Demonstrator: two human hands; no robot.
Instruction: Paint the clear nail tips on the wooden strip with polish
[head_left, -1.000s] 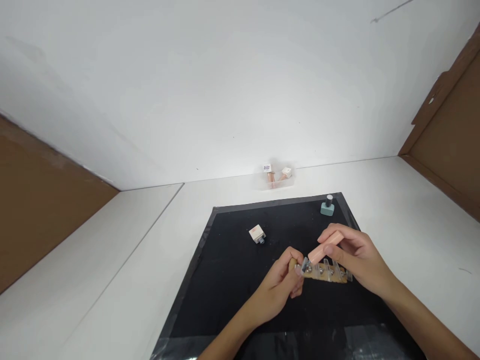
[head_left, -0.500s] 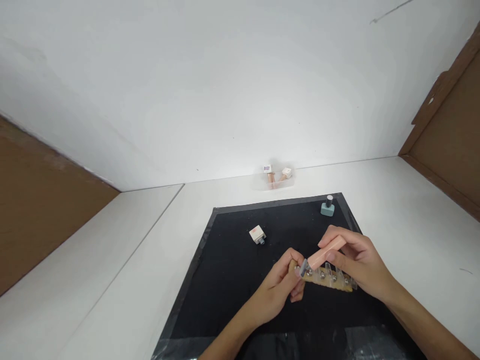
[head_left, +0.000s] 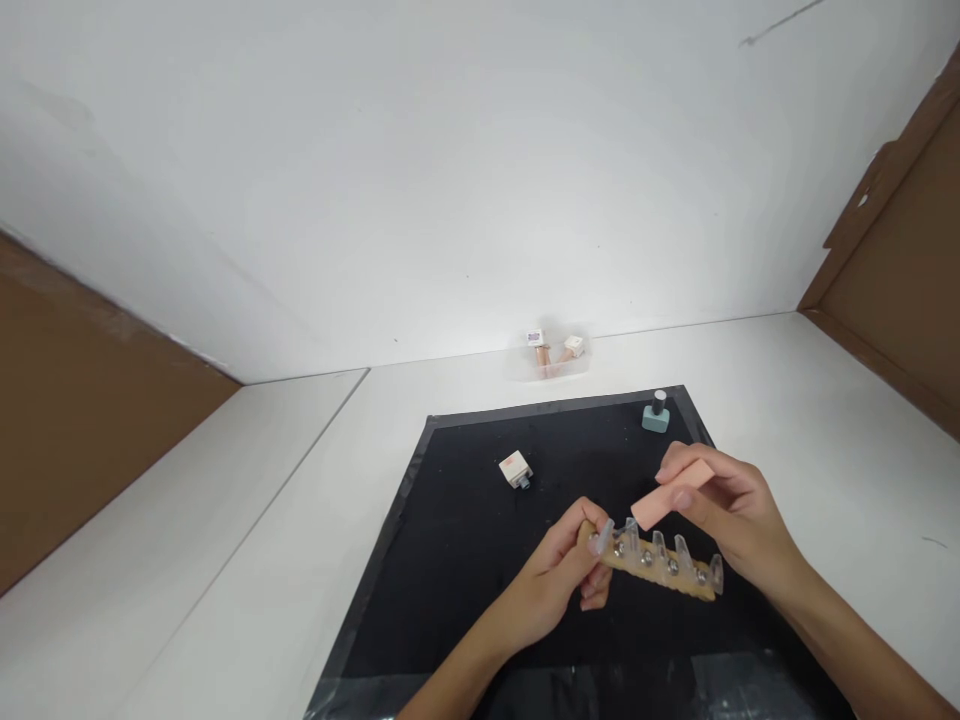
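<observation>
Left grip pinches one end of the tan strip; right grip clasps the pink cap above.

The stick is plain peach-pink; the strip is tan, dotted with silver balls and bearing clear, colourless tips. The square bottle is off-white with a small reddish mark — its neck grey. The farther bottle is muted teal under a dark grey cap. Black mat, dark grey border; white table; whitish wall — brown side panels
</observation>
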